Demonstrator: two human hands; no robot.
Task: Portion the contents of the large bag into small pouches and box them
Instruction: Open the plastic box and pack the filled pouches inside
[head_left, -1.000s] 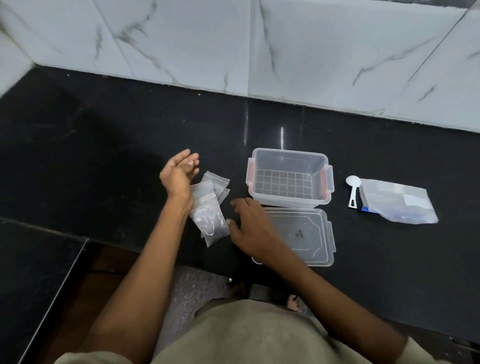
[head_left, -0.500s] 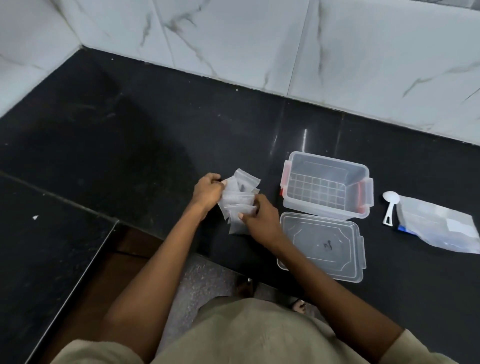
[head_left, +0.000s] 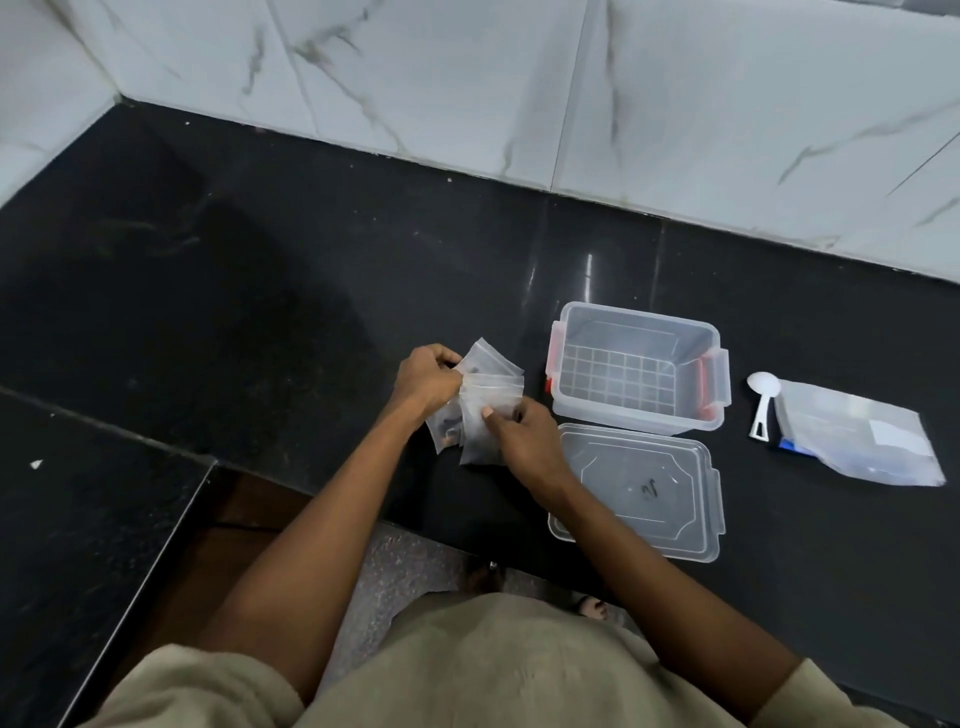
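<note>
A fanned stack of small clear zip pouches (head_left: 485, 392) is held just above the black counter, some with dark bits inside. My left hand (head_left: 426, 379) grips the stack's left side. My right hand (head_left: 519, 436) pinches the front pouch from the lower right, thumb on its face. To the right stands an empty clear plastic box (head_left: 641, 332) with red latches. Its clear lid (head_left: 670, 525) lies flat in front of it. Farther right lies the large clear bag (head_left: 857, 441), flat on the counter, with a white scoop (head_left: 762, 402) beside its left edge.
The black stone counter (head_left: 260, 291) meets a white marble wall (head_left: 519, 88) at the back and left. The counter's front edge runs just below my hands, with a lower black ledge (head_left: 78, 519) at the left and floor below.
My left hand came down from open in the air and closed on the pouches. My right hand moved onto the front pouch. The camera view shifted left.
</note>
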